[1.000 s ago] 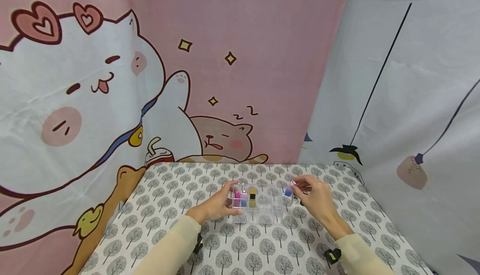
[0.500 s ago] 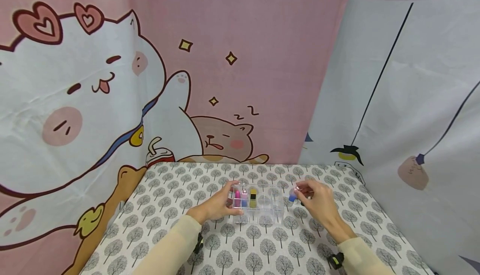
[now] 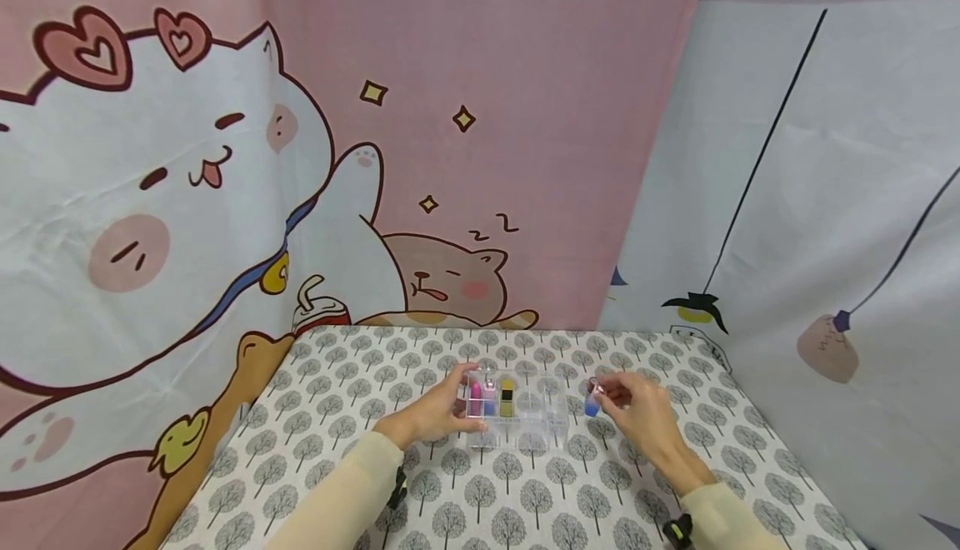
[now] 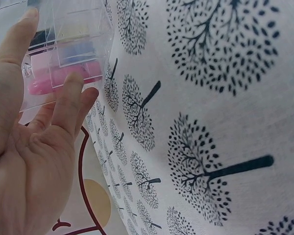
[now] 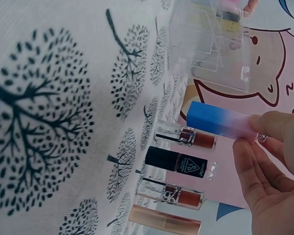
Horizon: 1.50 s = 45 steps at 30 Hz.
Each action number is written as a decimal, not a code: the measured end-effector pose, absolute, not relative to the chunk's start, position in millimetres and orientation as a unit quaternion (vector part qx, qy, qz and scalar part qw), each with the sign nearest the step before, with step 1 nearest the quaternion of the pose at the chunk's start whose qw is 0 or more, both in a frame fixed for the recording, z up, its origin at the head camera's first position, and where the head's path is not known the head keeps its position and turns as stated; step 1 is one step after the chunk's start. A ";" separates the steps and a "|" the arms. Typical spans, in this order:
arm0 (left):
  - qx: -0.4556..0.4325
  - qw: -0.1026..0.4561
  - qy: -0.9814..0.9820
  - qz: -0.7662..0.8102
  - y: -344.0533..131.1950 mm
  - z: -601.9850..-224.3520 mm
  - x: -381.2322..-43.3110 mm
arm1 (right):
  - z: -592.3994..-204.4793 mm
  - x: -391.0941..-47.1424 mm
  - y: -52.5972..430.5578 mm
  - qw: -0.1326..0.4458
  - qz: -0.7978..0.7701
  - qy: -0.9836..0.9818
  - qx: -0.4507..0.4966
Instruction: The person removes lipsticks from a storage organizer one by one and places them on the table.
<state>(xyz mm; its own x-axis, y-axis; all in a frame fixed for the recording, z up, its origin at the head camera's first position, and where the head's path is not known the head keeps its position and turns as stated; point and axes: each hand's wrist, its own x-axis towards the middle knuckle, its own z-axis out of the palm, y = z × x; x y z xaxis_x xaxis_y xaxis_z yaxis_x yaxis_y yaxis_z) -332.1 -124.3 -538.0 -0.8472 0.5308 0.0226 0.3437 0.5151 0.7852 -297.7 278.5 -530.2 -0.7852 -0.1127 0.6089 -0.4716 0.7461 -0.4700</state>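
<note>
My left hand (image 3: 431,412) grips the left end of a clear divided organizer (image 3: 553,431), thumb and fingers on opposite sides. Inside its left part stand a bright pink tube (image 4: 63,81), a pink-and-blue tube (image 3: 490,400) and a gold-and-black one (image 3: 507,400). To the right of the organizer, my right hand (image 3: 641,412) pinches a lipstick tube (image 5: 218,121) that fades from pink to blue. Thumb and fingertips hold its pink end, and the blue end points down toward the cloth.
Near my right hand, a row of cosmetic tubes stands on the tree-print tablecloth (image 3: 506,483): two clear ones with red parts, a black tube (image 5: 176,162) and a peach-gold tube (image 5: 164,220). Cartoon-printed curtains (image 3: 570,158) rise behind and beside the table.
My right hand has moved a little to the right and toward me, carrying the pink-and-blue lipstick tube away from the organizer. My left hand keeps its grip in the same place.
</note>
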 end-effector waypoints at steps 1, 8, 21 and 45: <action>0.254 0.111 0.863 0.422 -124.3 -538.3 -331.8 | -531.1 -297.6 279.1 0.278 0.318 -0.892 0.162; 0.253 0.112 0.862 0.425 -124.4 -540.3 -331.2 | -539.7 -298.6 283.4 0.283 0.300 -0.897 0.158; 0.254 0.115 0.858 0.431 -124.6 -542.6 -332.9 | -549.4 -300.3 287.3 0.267 0.304 -0.900 0.160; 0.251 0.116 0.855 0.438 -123.7 -539.6 -332.4 | -550.3 -298.6 290.8 0.242 0.294 -0.909 0.171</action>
<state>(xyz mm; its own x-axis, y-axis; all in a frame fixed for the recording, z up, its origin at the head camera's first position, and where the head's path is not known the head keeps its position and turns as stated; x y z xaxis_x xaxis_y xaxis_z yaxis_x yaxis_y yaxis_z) -332.4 -123.7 -539.6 -0.8467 0.5317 0.0214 0.3285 0.4906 0.8071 -298.6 290.8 -550.3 -0.8240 -0.1688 0.5408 -0.4537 0.7684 -0.4514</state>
